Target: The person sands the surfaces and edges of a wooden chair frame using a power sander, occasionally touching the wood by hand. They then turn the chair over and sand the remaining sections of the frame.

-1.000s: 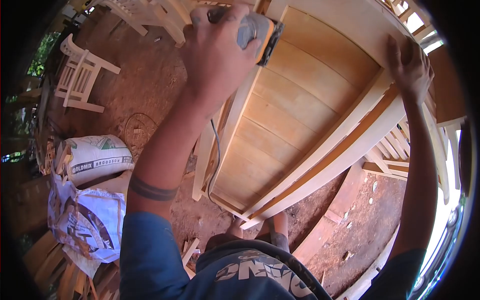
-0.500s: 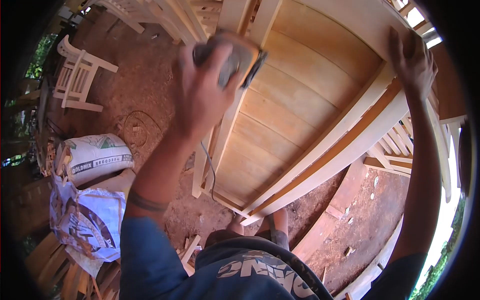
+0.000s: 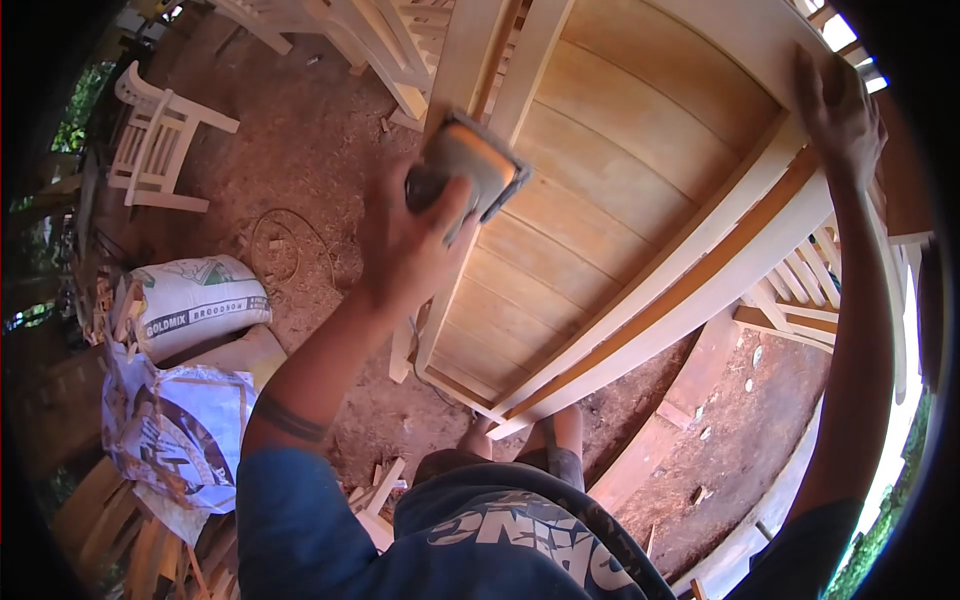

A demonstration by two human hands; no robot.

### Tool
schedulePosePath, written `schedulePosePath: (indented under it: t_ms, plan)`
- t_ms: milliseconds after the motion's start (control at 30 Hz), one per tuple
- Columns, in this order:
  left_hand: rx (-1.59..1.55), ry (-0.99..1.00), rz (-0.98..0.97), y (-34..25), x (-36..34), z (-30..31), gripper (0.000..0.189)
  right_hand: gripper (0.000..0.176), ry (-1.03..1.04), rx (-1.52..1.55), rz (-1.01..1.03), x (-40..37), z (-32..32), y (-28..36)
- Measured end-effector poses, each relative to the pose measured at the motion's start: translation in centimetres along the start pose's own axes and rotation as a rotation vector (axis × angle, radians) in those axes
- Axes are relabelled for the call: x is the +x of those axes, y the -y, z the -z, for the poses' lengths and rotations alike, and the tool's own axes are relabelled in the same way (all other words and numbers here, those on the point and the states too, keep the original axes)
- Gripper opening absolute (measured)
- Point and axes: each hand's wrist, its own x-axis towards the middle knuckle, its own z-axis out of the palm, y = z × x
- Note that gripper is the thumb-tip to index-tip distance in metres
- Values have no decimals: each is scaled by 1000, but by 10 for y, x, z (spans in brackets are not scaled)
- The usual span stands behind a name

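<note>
- Where the cord (image 3: 419, 372) bends by the panel's (image 3: 600, 170) near end, it could snag and jerk the sander (image 3: 468, 165)
- Your left hand (image 3: 400, 225) wraps the sander at the left rail (image 3: 530, 75); tilting there could gouge the edge
- Your right hand (image 3: 845, 120) is half-curled on the far right corner, grip depth unclear; a slip could shift the panel

Left hand (image 3: 400, 240) blurred; sander (image 3: 470, 165) underside hidden; wooden frame (image 3: 725, 45) cut off above.

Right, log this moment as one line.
left hand: holds sander at wooden frame's left rail | right hand: grips frame's upper right edge | white sack: at left
</note>
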Motion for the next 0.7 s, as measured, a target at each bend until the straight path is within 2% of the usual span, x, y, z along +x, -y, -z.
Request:
schedulePosePath:
  t_ms: [100,133,233,333,400,500,600,700]
  plan:
    - [-16,6,-123,25,-56,-12,66,80,-2,-15,-4,1,-3,-2]
    - [-33,-6,-177,26,-58,-12,68,80,-13,-9,-2,0,-4,-3]
    - [-56,-15,-184,24,-36,-9,55,80,-25,-9,5,-1,-2,-2]
    - [8,-94,17,4,32,-1,59,80,-20,-10,1,-2,0,1]
    - [-32,-164,181,-5,86,7,55,80,-5,-20,-8,-2,1,1]
    - [50,-240,261,-5,137,12,56,81,25,-41,-11,0,0,0]
    - [-4,-307,186,-7,138,18,49,81,25,-46,-22,0,-3,-2]
    - [-15,-240,184,4,88,3,56,82,34,-27,-21,0,-7,-8]
